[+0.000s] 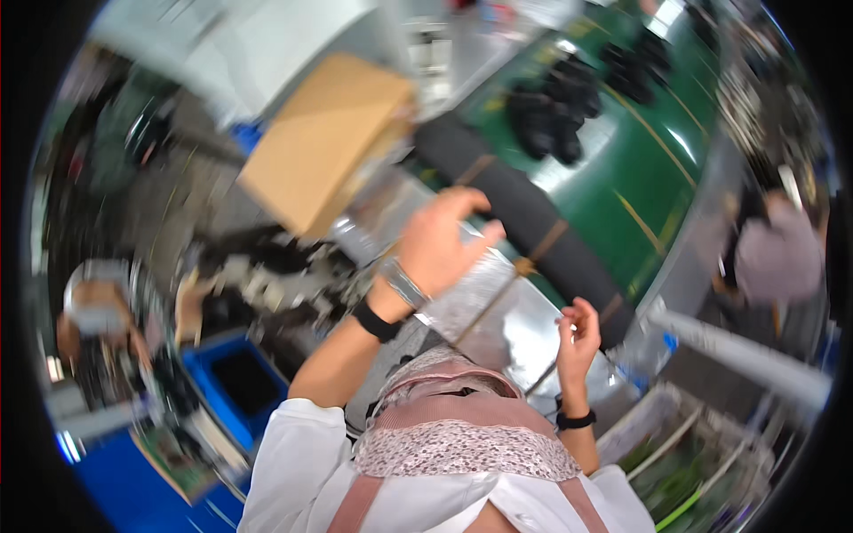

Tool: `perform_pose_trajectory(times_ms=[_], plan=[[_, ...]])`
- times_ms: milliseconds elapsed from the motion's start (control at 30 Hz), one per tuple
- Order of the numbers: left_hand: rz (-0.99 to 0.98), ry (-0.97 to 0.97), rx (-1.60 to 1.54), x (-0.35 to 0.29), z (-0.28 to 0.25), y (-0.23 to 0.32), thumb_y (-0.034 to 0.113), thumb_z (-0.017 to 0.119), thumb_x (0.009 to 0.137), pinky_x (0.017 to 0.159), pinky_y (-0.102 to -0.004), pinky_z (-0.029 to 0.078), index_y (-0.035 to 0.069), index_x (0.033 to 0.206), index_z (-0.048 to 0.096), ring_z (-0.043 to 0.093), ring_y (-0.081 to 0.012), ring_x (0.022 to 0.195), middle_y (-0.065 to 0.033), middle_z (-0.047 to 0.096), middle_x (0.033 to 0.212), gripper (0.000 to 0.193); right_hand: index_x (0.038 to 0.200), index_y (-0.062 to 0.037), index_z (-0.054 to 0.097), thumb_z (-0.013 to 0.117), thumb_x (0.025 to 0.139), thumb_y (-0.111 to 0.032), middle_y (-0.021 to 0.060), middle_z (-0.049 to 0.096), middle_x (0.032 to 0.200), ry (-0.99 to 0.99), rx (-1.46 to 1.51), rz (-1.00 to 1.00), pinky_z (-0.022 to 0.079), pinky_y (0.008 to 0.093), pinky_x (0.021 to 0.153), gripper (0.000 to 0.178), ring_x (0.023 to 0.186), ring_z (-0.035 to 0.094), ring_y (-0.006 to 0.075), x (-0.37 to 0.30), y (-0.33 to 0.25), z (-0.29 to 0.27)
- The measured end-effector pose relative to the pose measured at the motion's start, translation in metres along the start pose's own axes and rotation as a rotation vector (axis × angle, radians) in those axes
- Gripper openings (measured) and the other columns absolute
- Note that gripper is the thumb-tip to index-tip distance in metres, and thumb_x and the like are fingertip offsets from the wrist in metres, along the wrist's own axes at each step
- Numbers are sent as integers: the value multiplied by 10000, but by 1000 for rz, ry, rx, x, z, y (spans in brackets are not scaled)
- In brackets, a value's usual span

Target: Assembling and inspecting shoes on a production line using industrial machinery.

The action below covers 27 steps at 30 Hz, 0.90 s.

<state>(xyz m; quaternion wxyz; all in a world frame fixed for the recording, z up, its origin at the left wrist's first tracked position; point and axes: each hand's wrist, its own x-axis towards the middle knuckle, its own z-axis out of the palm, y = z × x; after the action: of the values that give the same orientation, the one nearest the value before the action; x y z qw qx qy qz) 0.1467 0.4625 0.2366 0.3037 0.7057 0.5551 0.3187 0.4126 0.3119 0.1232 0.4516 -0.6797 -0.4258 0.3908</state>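
My left hand (442,242) is raised over a shiny metal surface (508,330), beside the near end of a green conveyor belt (613,169). Its thumb and fingers are spread, with nothing between them. To its upper left sits a cardboard box (324,133). Lower on the right, my right hand (579,339) hovers near the dark roller-like edge (533,222) of the belt, its fingers loosely curled and apart. I make out nothing held in it. Black blurred items, perhaps shoes (551,107), lie in clusters farther along the belt.
A blue crate (235,386) stands at my left, near a blue surface (133,484). Another person (777,249) is at the far right. A bin with green contents (684,462) is at lower right. Motion blurs much of the view.
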Motion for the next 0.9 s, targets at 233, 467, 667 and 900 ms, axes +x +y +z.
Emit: perform_pose_trajectory(times_ms=[233, 467, 667, 900], plan=[[-920, 134, 143, -336, -76, -181, 440, 685, 830, 857, -408, 541, 77, 1110, 683, 689, -328, 970, -158, 722, 1028, 459, 1242, -2, 574, 619, 904, -18, 84, 649, 1022, -1009, 13, -90, 504, 274, 785, 341, 896, 637, 150, -71, -57, 175], [-1579, 1164, 199, -654, -257, -299, 469, 739, 759, 887, -426, 520, 30, 1123, 642, 675, -346, 1007, -199, 705, 1045, 579, 1246, -9, 573, 630, 870, 8, 98, 672, 1016, -1696, 54, -426, 509, 296, 827, 381, 914, 654, 166, -262, -184, 432], [-1592, 1556, 276, -790, -443, -480, 481, 771, 735, 1044, -443, 414, -92, 1290, 489, 509, -404, 1252, -303, 542, 1312, 847, 1396, -27, 437, 697, 818, -99, 170, 595, 1235, -1671, -111, -761, 505, 384, 920, 638, 1119, 602, 279, -474, -169, 722], [-1634, 1741, 364, -817, -523, -549, 463, 865, 589, 1041, -477, 386, -68, 1177, 548, 528, -416, 1172, -271, 614, 1168, 853, 1461, 28, 310, 749, 775, -261, 273, 439, 1406, -1597, -381, -941, 387, 442, 1081, 864, 1297, 458, 409, -648, -105, 932]])
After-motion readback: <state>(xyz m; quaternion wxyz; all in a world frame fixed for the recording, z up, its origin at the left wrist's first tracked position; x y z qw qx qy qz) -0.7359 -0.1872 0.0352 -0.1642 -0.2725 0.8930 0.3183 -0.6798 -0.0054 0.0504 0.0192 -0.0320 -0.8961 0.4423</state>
